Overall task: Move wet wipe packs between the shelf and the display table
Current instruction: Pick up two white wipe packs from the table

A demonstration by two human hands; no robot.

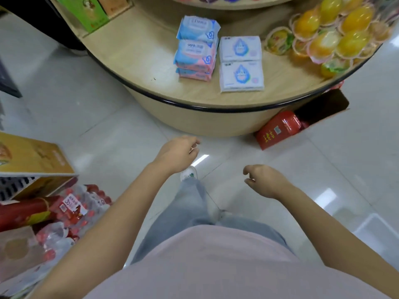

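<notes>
Both hands, left hand [177, 155] and right hand [264, 180], hang empty (fingers loosely curled) before wipe packs [218, 56] on the display table [138, 55].

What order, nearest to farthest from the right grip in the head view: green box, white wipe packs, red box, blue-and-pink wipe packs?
From the right grip:
1. red box, on the floor.
2. white wipe packs, table near edge.
3. blue-and-pink wipe packs, left of those.
4. green box, far left.

Yellow jelly cups [330, 37] lie heaped, a red carton [278, 132] on the floor [108, 130].
</notes>
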